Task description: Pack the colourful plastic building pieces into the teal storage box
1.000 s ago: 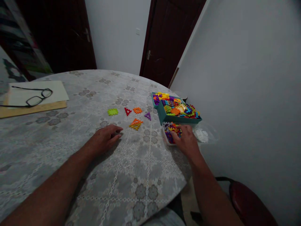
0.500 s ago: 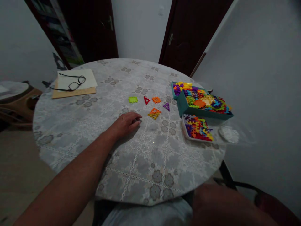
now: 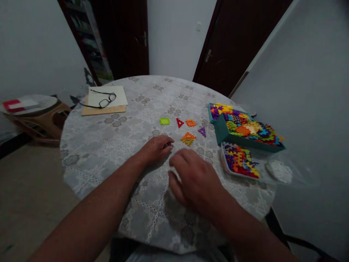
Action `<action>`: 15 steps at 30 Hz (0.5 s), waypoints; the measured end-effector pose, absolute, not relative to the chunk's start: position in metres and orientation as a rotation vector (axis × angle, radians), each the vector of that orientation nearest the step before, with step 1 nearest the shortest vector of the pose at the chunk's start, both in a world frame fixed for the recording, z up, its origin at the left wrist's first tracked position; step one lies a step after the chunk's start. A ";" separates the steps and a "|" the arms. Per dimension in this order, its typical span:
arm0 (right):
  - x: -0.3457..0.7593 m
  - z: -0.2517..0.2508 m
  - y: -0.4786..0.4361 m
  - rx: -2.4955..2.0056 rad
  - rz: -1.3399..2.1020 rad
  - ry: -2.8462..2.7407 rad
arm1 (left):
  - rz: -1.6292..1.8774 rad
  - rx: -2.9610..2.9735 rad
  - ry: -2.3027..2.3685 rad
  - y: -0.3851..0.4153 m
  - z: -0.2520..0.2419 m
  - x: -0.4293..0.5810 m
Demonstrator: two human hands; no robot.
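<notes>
My left hand [image 3: 159,150] rests on the patterned tablecloth with loosely bent fingers, thumb apart, nothing in it. Above the cloth, slightly blurred, is my right hand [image 3: 195,179]; a gap shows between its thumb and curled fingers, and I see nothing held. Just beyond both hands lie an orange triangle piece [image 3: 188,135] and a yellow triangle piece [image 3: 188,141], edge to edge; whether they are joined I cannot tell. Farther back are a green square piece [image 3: 164,121], a red triangle piece [image 3: 179,123], an orange square piece [image 3: 191,123] and a purple triangle piece [image 3: 202,131].
On the right, a teal box [image 3: 222,133] and a clear plastic tray [image 3: 224,160] hold many coloured pieces. Clear plastic with a white round item [image 3: 279,171] lies beside them. Black glasses [image 3: 104,103] lie on papers [image 3: 121,95] at the far left. A wall stands close right.
My right hand has come up from the lower right edge to over the table, beside my left hand. The whole view has shifted; the left hand and the pieces keep their places.
</notes>
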State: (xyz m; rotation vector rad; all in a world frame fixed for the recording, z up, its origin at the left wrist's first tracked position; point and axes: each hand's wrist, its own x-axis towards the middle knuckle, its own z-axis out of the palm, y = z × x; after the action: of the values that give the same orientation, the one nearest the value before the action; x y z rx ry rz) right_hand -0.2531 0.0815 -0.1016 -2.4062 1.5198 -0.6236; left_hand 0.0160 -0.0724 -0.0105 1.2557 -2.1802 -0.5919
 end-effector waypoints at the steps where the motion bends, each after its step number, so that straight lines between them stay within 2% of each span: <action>1: -0.235 -0.056 0.040 -2.408 -0.614 1.567 | -0.594 1.250 -2.179 -0.072 -0.010 0.016; 3: -0.210 0.015 -0.033 -2.458 -0.692 1.678 | -0.588 1.233 -2.189 -0.073 -0.009 0.017; 5: -0.203 0.041 -0.076 -2.418 -0.541 1.855 | -0.572 1.229 -2.191 -0.074 -0.009 0.017; 9: -0.209 0.005 -0.087 -2.373 -0.352 1.943 | -0.533 1.241 -2.168 -0.076 -0.013 0.018; 12: -0.206 -0.017 -0.078 -2.478 -0.419 1.844 | -0.530 1.254 -2.157 -0.074 -0.013 0.018; 15: -0.198 -0.019 -0.075 -2.556 -0.533 1.721 | -0.544 1.283 -2.146 -0.072 -0.010 0.018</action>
State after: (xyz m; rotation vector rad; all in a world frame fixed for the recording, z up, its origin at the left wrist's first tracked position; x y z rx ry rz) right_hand -0.1981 -0.0752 -0.0186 -2.5560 1.7207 -0.5330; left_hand 0.0175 -0.0716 -0.0097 1.2829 -2.1457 -0.5445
